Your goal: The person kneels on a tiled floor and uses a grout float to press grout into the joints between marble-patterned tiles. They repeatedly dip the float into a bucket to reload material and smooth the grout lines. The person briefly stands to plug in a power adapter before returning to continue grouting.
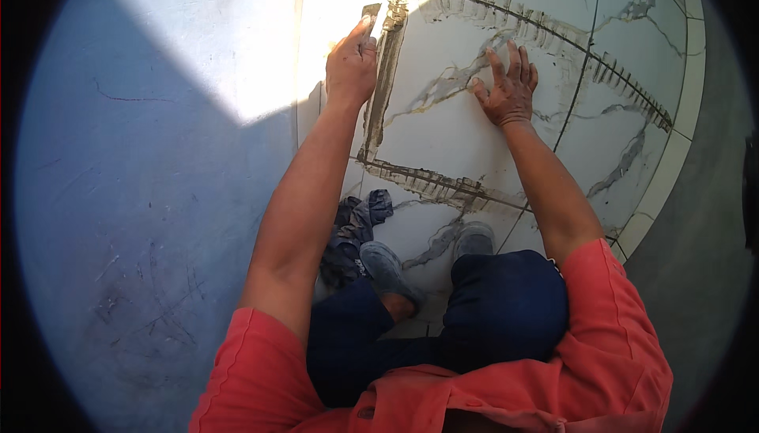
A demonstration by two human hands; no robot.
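Note:
My left hand (350,69) is closed on a small flat piece (370,11), whose grey-brown end sticks out past the fingers. Its exact kind does not show. Just to the right runs a wide dark band of grout (387,65) along a tile joint. My right hand (507,89) rests with fingers spread on a large white tile (455,136) with grey and gold veins. Smeared grout (538,26) lies along the joint beyond that hand. Another grout-smeared joint (431,180) crosses nearer my feet.
A bluish wall (158,219) stands close on my left, partly sunlit. By its foot lies a crumpled dark cloth (356,223), beside my grey shoe (383,265). A pale tile border (662,180) edges the floor at right, with a grey surface (704,219) past it.

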